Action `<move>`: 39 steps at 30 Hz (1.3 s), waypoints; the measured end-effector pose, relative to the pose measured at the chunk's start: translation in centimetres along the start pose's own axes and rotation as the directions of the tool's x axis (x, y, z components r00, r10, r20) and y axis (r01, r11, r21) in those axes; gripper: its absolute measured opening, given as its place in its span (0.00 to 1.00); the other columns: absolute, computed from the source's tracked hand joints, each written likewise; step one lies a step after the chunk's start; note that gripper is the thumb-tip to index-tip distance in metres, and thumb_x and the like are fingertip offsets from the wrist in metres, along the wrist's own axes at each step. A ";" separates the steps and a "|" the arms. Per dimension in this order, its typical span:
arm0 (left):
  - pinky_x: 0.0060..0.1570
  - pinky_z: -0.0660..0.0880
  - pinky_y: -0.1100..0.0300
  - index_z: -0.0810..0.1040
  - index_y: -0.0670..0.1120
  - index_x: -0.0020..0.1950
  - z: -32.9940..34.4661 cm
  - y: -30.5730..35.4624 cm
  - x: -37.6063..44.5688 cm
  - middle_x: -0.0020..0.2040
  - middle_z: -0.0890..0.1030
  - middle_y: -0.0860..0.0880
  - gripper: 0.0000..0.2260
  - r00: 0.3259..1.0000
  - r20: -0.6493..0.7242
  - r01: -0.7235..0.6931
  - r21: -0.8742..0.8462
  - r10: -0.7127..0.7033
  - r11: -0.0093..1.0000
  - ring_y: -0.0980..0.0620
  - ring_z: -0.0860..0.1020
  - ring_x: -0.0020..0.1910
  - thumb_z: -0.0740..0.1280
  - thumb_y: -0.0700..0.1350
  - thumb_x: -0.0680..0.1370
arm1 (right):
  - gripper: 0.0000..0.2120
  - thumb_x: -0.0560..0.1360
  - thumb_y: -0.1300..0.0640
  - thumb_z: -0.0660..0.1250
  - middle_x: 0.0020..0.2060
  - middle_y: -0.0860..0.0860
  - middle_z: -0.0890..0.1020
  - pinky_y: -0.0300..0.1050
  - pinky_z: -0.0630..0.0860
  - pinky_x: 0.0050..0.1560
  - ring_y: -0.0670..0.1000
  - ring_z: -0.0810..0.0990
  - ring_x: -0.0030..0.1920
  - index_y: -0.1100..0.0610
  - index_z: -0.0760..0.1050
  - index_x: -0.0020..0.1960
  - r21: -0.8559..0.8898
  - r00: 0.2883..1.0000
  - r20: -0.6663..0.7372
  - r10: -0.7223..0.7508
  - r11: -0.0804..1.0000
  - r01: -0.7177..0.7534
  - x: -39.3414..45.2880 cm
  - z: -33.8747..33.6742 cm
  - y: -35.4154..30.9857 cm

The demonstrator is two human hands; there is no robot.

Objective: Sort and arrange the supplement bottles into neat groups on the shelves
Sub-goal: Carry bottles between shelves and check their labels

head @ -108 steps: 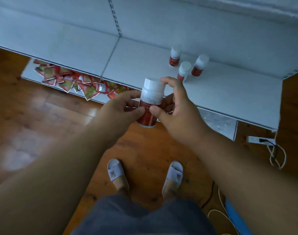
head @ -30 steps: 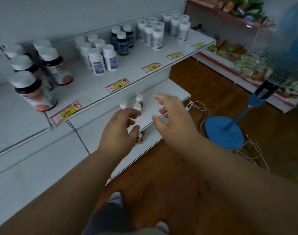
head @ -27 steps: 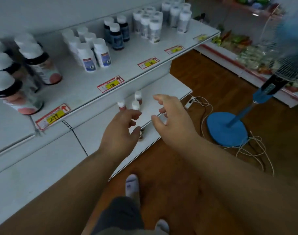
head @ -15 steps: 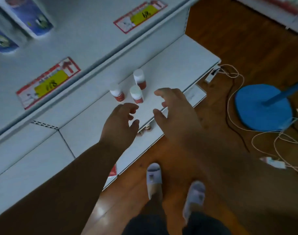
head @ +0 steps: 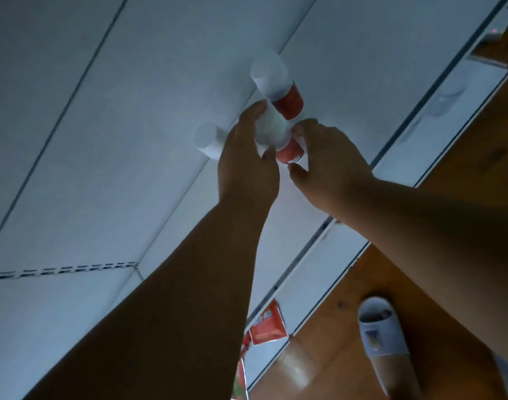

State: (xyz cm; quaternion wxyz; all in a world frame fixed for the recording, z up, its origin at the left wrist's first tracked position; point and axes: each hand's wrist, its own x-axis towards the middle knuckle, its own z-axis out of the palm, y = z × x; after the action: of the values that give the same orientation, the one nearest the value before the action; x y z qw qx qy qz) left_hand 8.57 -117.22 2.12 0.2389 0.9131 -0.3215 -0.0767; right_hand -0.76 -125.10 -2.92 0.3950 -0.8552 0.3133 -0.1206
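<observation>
- White shelf is carrying three bottles.
- Left hand and right hand are gripping the middle bottle.
- Judgement: keeping it upright, nudging it against the rear bottle and left bottle.

You've got 3 bottles on the shelf: middle bottle sits btwn your left hand and right hand, rear bottle just behind it, third bottle left of your left hand. Packets lie on lower shelf, below; slipper on floor to the right.
</observation>
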 end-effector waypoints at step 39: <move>0.50 0.82 0.48 0.74 0.64 0.62 -50.4 6.1 -46.7 0.46 0.78 0.48 0.20 0.783 -0.295 0.126 -0.787 -0.547 0.604 0.52 0.83 0.42 0.72 0.42 0.77 | 0.08 0.78 0.60 0.65 0.44 0.50 0.85 0.44 0.77 0.45 0.53 0.83 0.46 0.50 0.79 0.54 0.467 0.647 0.634 -0.423 0.877 0.115 -36.0 -19.2 -48.4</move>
State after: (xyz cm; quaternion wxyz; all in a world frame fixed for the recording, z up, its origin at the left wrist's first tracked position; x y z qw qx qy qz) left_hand -16.50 -72.72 48.56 0.6386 0.7695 -0.0019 0.0003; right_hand -16.00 -90.14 47.51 0.6222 -0.7750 -0.0306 0.1063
